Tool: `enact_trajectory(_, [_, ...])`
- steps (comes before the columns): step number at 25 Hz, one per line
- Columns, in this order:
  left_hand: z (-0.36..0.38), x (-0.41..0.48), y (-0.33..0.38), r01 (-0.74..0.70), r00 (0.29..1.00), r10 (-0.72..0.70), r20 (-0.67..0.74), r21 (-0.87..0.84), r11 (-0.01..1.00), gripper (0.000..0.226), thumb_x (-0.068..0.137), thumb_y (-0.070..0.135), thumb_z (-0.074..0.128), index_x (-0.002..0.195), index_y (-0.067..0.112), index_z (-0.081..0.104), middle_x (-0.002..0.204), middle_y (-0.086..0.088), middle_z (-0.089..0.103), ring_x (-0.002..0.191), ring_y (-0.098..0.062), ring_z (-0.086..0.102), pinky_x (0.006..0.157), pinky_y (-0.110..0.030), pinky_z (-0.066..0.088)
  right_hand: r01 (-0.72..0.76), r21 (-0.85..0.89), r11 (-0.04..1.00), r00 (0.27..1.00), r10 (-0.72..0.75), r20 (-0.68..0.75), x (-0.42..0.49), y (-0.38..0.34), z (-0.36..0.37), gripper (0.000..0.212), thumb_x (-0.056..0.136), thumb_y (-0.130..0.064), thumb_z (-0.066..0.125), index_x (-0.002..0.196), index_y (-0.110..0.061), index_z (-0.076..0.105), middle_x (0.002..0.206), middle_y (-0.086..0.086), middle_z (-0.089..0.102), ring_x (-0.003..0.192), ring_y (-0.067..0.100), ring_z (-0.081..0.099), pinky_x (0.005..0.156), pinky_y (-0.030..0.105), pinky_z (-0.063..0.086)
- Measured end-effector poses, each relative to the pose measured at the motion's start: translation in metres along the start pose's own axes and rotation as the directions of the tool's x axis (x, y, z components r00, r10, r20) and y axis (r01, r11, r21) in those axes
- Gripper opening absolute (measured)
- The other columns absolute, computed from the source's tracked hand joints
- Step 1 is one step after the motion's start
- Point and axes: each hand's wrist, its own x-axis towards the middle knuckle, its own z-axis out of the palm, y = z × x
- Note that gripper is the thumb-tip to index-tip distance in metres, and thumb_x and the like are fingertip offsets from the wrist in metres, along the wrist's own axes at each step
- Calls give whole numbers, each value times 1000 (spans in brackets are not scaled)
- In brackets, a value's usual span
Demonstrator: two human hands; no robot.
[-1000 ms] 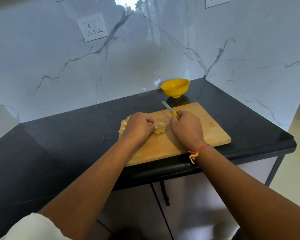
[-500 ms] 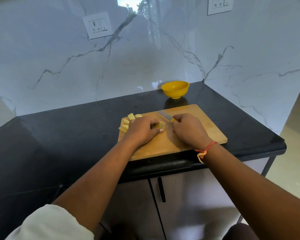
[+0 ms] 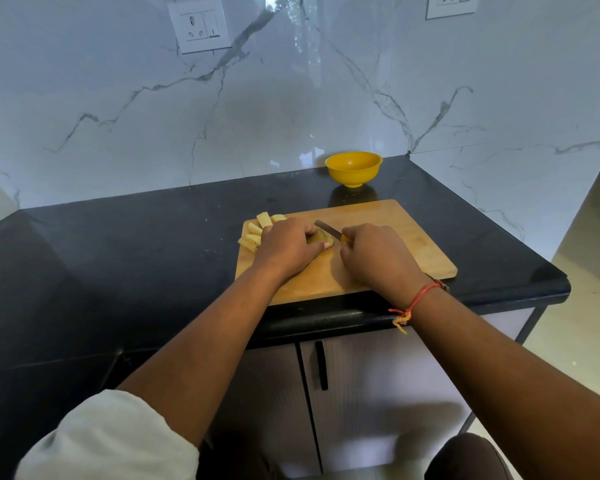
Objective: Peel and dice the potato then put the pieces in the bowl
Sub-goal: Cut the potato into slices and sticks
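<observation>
1. Now, I see the left hand [image 3: 284, 251] at the middle of the board [image 3: 413, 244], fingers curled over a potato chunk [image 3: 321, 238], pinning it to the wood.
2. The right hand [image 3: 378, 258], just right of that chunk on the board, grips the knife [image 3: 328, 229] by its yellow handle; the blade angles across the chunk's far side.
3. Cut sticks [image 3: 257, 230] lie heaped at the board's far-left corner, just beside the left hand.
4. The bowl [image 3: 354, 168] stands upright just beyond the board's far edge, on the counter [image 3: 118, 254].
</observation>
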Motion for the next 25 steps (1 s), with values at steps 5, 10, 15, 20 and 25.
enact_trajectory(5, [-5,3,-2,-20,997,20,69,10,1000,32,91,47,64,67,27,59,67,8,58,71,-12,56,77,-41,51,-38,-73,997,996,44,75,11,-5,7,32,102,-24,46,127,-17,65,95,6,64,82,18,54,69,28,46])
enact_trajectory(10, [-11,6,0,-35,994,33,106,17,999,31,92,43,65,65,29,56,69,5,59,73,-14,57,75,-36,49,-22,-141,990,992,39,120,13,-16,1,26,102,-18,47,122,-11,62,101,8,61,89,22,55,76,31,47])
enact_trajectory(15, [-16,6,0,-35,991,38,131,-20,999,30,93,35,66,65,31,57,72,3,62,74,-14,59,72,-34,49,18,-181,983,990,7,138,11,-26,-2,24,103,-16,47,122,-7,60,113,12,63,87,19,48,78,29,44])
enact_trajectory(20, [-11,5,1,-9,997,10,75,-16,1000,30,91,39,67,65,29,59,70,6,61,72,-13,58,78,-40,54,-35,-141,989,982,60,181,12,-27,-3,25,103,-18,49,123,-8,59,108,11,60,90,21,50,79,30,44])
enact_trajectory(25, [-7,3,-1,19,999,-17,39,-58,998,22,88,44,70,97,25,76,92,6,72,89,-14,63,88,-44,53,-65,-131,989,971,93,218,-5,-21,-6,25,102,-15,49,125,-7,59,117,12,63,103,24,60,88,31,50])
